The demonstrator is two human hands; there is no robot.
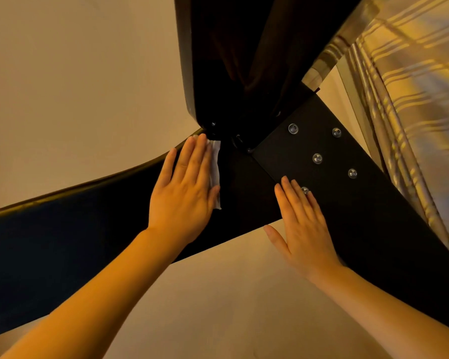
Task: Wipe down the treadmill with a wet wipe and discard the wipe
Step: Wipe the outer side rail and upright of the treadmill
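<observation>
Pressing white wipe [214, 167] flat on black treadmill frame [244, 193] — left hand [183, 193] fingers straight, right hand [300, 224] splayed open alongside

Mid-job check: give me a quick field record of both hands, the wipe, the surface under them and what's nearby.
left hand: flat, straight fingers pressing the white wet wipe against the frame
right hand: flat, fingers straight, resting on the frame, holding nothing
surface: black metal treadmill frame, near its joint
fasteners: round silver bolts, one beside the right fingertips
nearby: striped beige curtain to the right
wipe status: in use, not discarded
</observation>
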